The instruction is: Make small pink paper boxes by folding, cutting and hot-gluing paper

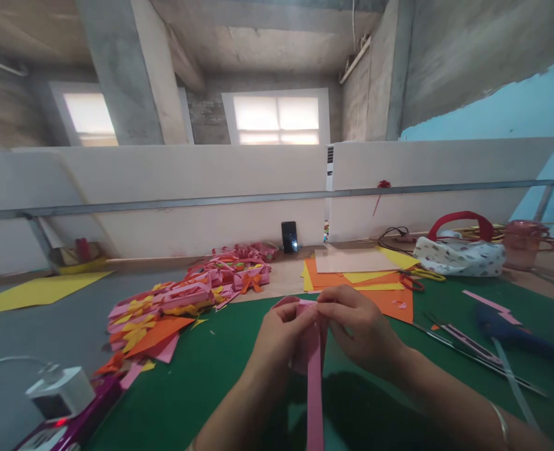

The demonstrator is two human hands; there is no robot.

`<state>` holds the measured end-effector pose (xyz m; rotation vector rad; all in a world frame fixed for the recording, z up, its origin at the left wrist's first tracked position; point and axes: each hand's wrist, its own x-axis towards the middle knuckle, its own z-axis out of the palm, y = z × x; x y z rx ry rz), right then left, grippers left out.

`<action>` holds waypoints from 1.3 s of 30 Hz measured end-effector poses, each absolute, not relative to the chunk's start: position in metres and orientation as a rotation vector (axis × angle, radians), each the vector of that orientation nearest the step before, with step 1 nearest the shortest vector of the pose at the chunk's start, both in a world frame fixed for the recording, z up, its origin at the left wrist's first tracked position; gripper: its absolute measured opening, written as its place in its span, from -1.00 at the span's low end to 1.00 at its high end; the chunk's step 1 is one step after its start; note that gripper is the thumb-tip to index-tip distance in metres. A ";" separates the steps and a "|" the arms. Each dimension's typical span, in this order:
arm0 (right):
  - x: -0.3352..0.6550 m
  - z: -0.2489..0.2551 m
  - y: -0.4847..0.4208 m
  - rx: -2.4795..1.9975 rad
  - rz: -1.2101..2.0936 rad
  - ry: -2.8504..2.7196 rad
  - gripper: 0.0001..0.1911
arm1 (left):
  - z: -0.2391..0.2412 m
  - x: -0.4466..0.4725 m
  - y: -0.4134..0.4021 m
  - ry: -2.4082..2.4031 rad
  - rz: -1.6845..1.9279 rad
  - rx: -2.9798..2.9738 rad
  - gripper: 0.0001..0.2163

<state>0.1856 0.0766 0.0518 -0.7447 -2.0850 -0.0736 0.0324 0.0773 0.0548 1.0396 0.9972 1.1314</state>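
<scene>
My left hand [284, 335] is closed around a folded pink paper strip [313, 382], thumb on top near its upper end. The strip's long tail hangs down toward the bottom edge of the view. My right hand [355, 322] pinches the top of the same paper, its fingertips touching it beside my left thumb. Both hands are held above a green mat [202, 382]. How the paper is folded behind my fingers is hidden.
At left lies a pile of pink, orange and yellow paper pieces [164, 297]. Orange sheets [390, 300], scissors [411, 282], tweezers [484, 357] and a blue glue gun [516, 332] lie to the right. A charger [61, 394] sits in a purple power strip [103, 401]. A phone [289, 237] stands behind.
</scene>
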 end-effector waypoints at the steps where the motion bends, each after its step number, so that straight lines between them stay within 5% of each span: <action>1: 0.185 0.053 0.075 -0.747 -0.007 -2.069 -0.73 | 0.054 0.032 0.077 1.008 1.132 1.065 -0.76; 8: 0.182 0.058 0.074 -0.964 0.402 -1.778 -0.96 | 0.053 0.039 0.075 1.082 1.240 1.331 -0.81; 14: 0.177 0.058 0.072 -0.978 0.252 -1.857 -0.92 | 0.056 0.042 0.074 1.074 1.262 1.487 -0.80; 17: 0.179 0.059 0.072 -0.981 0.131 -1.871 -0.92 | 0.056 0.039 0.075 1.056 1.235 1.574 -0.95; 20: 0.182 0.059 0.074 -0.974 0.128 -1.870 -0.94 | 0.054 0.038 0.075 1.048 1.234 1.550 -0.83; 39: 0.194 0.059 0.087 -0.994 0.633 -1.437 -0.84 | 0.047 0.044 0.073 1.240 1.092 1.803 -0.82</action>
